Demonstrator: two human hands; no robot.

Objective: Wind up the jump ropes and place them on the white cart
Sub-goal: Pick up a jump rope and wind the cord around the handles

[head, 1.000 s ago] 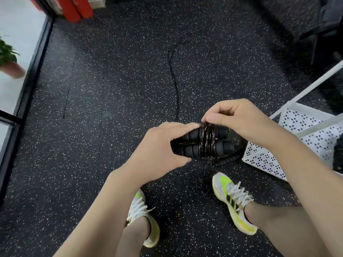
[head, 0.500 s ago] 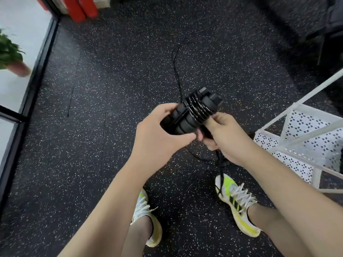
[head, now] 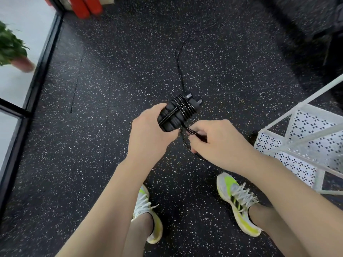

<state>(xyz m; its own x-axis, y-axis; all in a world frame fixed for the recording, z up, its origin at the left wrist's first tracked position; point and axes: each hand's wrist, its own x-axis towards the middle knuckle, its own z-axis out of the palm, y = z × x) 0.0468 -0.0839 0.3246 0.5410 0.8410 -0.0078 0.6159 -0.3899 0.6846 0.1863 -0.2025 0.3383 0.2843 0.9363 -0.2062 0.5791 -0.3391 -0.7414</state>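
Note:
My left hand (head: pixel 148 134) grips two black jump rope handles (head: pixel 179 112) held side by side, tilted up to the right, with several turns of thin black cord wound around them. Just below and right of the bundle, my right hand (head: pixel 219 143) pinches the loose black cord (head: pixel 185 143), which loops down under the fingers. A second black rope (head: pixel 179 65) lies stretched on the floor beyond the handles. The white cart (head: pixel 304 138), with perforated shelves, stands at the right edge.
Speckled black rubber floor (head: pixel 111 89) all around. My two feet in white and yellow trainers (head: pixel 239 203) stand below the hands. Red cylinders (head: pixel 87 5) lean at the top left, a potted plant (head: pixel 13 51) sits beyond a black frame on the left. Dark equipment stands at the top right.
The handle bundle went from lying level to tilted up to the right. My right hand came off the top of the wraps and dropped below the bundle, now pulling the loose cord to the right.

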